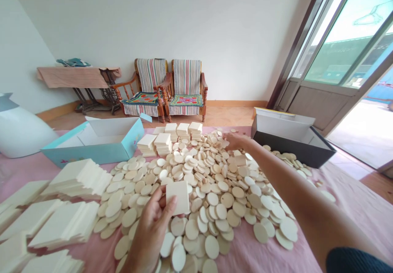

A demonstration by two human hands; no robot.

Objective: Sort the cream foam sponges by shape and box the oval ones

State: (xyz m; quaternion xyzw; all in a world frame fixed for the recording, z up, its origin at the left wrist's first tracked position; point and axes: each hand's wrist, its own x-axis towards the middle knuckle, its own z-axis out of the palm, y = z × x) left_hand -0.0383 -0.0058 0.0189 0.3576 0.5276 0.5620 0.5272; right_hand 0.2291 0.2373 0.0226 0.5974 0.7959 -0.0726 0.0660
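My left hand [153, 215] is closed on a square wooden piece [178, 197], thumb on its face and fingers behind, above a wide heap of pale wooden discs [211, 199]. Whether more pieces lie behind that square is hidden. Stretched out to the far side of the heap, my right hand [236, 141] touches the pieces there. Its fingers are small and partly hidden, so their grip cannot be made out. Beyond the heap stand several small stacks of square pieces [162, 144]. Larger stacks of square pieces [66, 224] fill the near left.
A light blue open box [92, 156] sits at left, a black open box [291, 146] at right. A pink cloth [254, 252] lies under everything. At far left is a white rounded vessel [24, 129]. Two wooden chairs [186, 82] stand against the wall.
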